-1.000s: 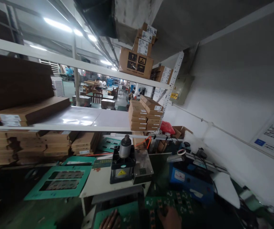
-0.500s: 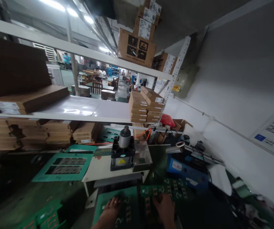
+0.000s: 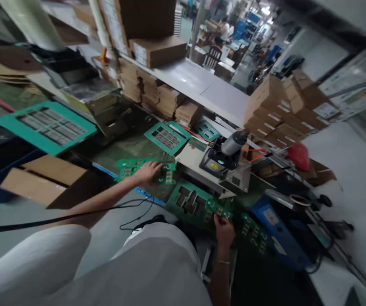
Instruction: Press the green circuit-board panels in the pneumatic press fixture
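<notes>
My left hand [image 3: 149, 173] reaches left, its fingers curled over a green circuit board [image 3: 169, 174] with copper-coloured strips. More green boards [image 3: 126, 170] lie under and beside that hand. My right hand [image 3: 225, 231] pinches the near edge of another green circuit board [image 3: 213, 208], which overlaps the right end of a green fixture plate [image 3: 178, 203] with dark cut-outs. Further right, several green boards [image 3: 255, 233] lie on the dark bench. Motion blur hides the left fingertips.
Behind the fixture stands a white-topped press [image 3: 219, 159]. A blue machine [image 3: 280, 229] stands right. Green frames [image 3: 167, 138] lie behind, cartons [image 3: 278, 110] fill the shelf, and an open cardboard box [image 3: 47, 180] is at left. A black cable [image 3: 106, 209] crosses my left arm.
The view has swung left and down. My left hand has moved from the fixture to the boards at left, and the fixture's cut-outs now show. My right hand has brought a board over the fixture's right end.
</notes>
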Demonstrator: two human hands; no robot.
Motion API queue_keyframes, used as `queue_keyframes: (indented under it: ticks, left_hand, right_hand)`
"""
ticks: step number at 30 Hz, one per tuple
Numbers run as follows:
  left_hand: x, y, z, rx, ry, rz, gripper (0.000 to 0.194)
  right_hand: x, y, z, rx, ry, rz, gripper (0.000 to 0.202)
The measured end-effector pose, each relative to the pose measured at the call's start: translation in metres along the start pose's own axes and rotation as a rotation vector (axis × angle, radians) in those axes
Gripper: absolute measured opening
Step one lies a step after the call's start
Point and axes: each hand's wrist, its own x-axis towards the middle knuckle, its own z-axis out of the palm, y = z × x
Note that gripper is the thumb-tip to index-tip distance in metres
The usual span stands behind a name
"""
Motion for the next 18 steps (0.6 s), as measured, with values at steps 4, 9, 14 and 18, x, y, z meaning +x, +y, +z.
queue_keyframes:
  ticks: [4,9,14,18]
  left_hand:
    - [-0.017,-0.059,0.004,0.060,0.052,-0.148,0.082]
    - [-0.016,-0.093,0.021,-0.026,-0.024,-0.196,0.085]
    - [-0.005,-0.063,0.039,-0.035,0.029,0.017,0.079]
    - [0.009,-0.001,0.061,-0.092,-0.091,0.297,0.077]
  right_hand:
    - [-0.005,-0.028,0.021,-0.051,-0.048,-0.080,0.049]
    - [-0.009,-0.077,0.039,-0.140,-0.138,-0.153,0.039]
    - [-0.007,-0.110,0.051,-0.241,-0.234,-0.117,0.040]
    - [-0.004,-0.119,0.063,-0.283,-0.296,-0.131,0.046]
